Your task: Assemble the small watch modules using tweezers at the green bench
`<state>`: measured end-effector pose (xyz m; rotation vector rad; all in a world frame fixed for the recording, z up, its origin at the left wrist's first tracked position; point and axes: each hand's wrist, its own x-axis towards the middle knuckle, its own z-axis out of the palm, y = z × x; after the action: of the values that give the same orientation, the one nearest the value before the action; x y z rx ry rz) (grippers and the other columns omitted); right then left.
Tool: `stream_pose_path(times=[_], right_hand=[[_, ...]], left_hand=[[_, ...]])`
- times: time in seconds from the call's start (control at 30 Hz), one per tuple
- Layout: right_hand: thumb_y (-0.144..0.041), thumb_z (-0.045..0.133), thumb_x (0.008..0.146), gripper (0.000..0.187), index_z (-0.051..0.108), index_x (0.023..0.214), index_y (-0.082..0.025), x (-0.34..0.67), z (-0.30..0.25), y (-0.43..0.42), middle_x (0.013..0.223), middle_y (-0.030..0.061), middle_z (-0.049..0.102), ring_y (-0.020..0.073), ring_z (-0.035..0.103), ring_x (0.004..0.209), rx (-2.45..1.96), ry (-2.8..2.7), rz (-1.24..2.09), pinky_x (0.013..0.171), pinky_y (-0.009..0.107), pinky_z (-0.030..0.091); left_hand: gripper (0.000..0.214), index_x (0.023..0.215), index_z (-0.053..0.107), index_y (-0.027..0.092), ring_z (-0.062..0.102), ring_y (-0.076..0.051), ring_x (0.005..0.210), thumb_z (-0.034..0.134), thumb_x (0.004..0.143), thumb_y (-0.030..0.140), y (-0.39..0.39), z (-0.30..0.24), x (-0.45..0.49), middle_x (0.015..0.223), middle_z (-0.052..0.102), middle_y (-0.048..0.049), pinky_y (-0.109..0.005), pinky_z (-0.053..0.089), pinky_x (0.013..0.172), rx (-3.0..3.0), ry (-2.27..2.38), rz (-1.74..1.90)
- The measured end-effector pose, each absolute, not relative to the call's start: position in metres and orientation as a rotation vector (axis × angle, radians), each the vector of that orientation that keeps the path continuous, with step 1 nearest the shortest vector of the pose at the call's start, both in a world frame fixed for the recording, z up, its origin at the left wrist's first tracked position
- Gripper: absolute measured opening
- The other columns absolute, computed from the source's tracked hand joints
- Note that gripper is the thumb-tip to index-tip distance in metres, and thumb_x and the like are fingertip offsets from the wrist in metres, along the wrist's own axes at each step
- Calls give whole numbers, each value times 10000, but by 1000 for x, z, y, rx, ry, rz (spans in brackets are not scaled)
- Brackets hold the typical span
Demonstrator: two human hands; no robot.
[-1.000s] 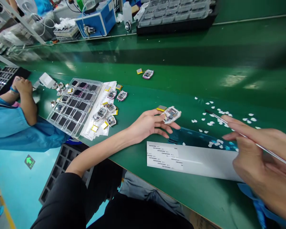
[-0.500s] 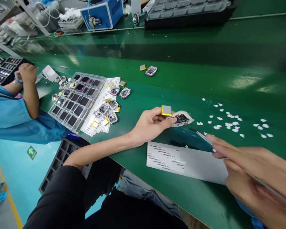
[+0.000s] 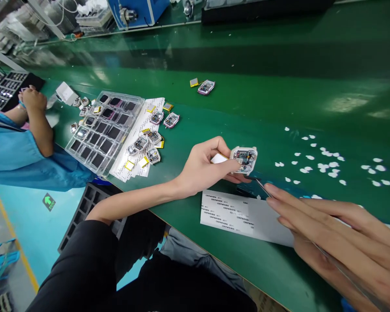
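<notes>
My left hand (image 3: pixel 208 162) pinches a smartwatch case (image 3: pixel 245 160) between thumb and fingers, its open side with the circuit board facing me. A battery (image 3: pixel 219 159), white side showing, is tucked among the same fingers. My right hand (image 3: pixel 325 229) is closed around a pair of slim metal tweezers (image 3: pixel 262 186). Their dark tip lies just below the case's lower edge; whether it touches cannot be told. Under the hands is a white printed backing sheet (image 3: pixel 227 212), with a dark bluish film (image 3: pixel 243 187) behind it, partly covered.
Small white pieces (image 3: pixel 328 167) lie scattered on the green table (image 3: pixel 263 104) at right. Another case (image 3: pixel 206 87) with its battery lies farther back. Several cases and batteries rest on papers (image 3: pixel 120 171) beside a clear tray (image 3: pixel 104 130). A co-worker's arm (image 3: pixel 39 121) is at left.
My left hand has turned the case so its board faces me more, and the battery has tipped over. My right hand has moved left, bringing the tweezers close under the case.
</notes>
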<state>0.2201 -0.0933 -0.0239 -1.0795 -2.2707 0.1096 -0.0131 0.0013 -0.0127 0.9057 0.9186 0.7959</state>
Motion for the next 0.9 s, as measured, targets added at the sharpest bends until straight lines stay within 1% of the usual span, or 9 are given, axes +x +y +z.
stream_pose_path(times=[0.13, 0.23, 0.33, 0.4, 0.47, 0.53, 0.6, 0.73, 0.9], right_hand=[[-300, 356, 1049, 586, 412, 1621, -411, 218, -30, -95, 1353, -50, 736, 238, 760, 1067, -1053, -2289, 9, 722, 406, 699], [-253, 375, 1047, 594, 408, 1632, -358, 217, -34, -93, 1344, -39, 742, 237, 756, 1072, -1039, -2310, -56, 720, 413, 693], [-206, 410, 1040, 608, 398, 1640, -308, 216, -35, -91, 1328, -42, 747, 233, 748, 1069, -1035, -2330, -118, 770, 400, 688], [-202, 424, 1042, 618, 377, 1646, -325, 215, -32, -92, 1310, -68, 749, 226, 745, 1057, -1027, -2350, -141, 816, 386, 680], [-236, 407, 1056, 614, 349, 1654, -360, 211, -28, -95, 1320, -79, 742, 238, 739, 1065, -1062, -2364, -126, 865, 414, 667], [-256, 374, 1062, 618, 314, 1666, -376, 206, -22, -100, 1354, -61, 729, 265, 730, 1082, -1130, -2355, -90, 907, 468, 640], [-255, 347, 1062, 621, 304, 1671, -365, 200, -18, -105, 1375, -32, 722, 288, 717, 1100, -1176, -2333, -68, 928, 507, 608], [-230, 313, 1064, 597, 349, 1657, -297, 194, -13, -107, 1356, 5, 738, 292, 695, 1135, -1124, -2350, -109, 945, 494, 573], [-213, 288, 1087, 574, 337, 1659, -219, 196, -14, -102, 1325, 32, 754, 269, 689, 1108, -1051, -2400, -221, 953, 461, 535]], left_hand=[[363, 769, 428, 215, 748, -148, 646, 789, 736, 186, -1, -12, -13, 687, 642, 61, -271, 630, 613, 889, 910, 769], [344, 745, 446, 206, 737, -134, 631, 789, 726, 195, -2, -11, -13, 676, 640, 60, -256, 623, 596, 884, 919, 754], [349, 727, 459, 200, 732, -134, 617, 807, 698, 219, -2, -11, -13, 675, 647, 56, -259, 626, 582, 884, 922, 750], [365, 721, 459, 201, 726, -129, 611, 820, 686, 236, -2, -11, -13, 668, 642, 57, -257, 626, 582, 892, 931, 746], [385, 719, 453, 201, 719, -121, 608, 834, 683, 252, -3, -11, -13, 665, 634, 60, -252, 625, 584, 904, 947, 741], [394, 716, 451, 200, 713, -115, 605, 840, 687, 259, -3, -12, -12, 664, 624, 63, -245, 624, 580, 913, 960, 741], [407, 715, 452, 198, 706, -109, 600, 852, 688, 267, -3, -12, -12, 666, 620, 62, -239, 621, 574, 914, 969, 737], [460, 699, 454, 194, 694, -103, 585, 900, 650, 296, -3, -11, -12, 653, 608, 69, -229, 616, 562, 897, 976, 727], [456, 679, 472, 184, 699, -112, 569, 913, 622, 284, -4, -8, -11, 638, 604, 74, -236, 622, 549, 878, 969, 750]])
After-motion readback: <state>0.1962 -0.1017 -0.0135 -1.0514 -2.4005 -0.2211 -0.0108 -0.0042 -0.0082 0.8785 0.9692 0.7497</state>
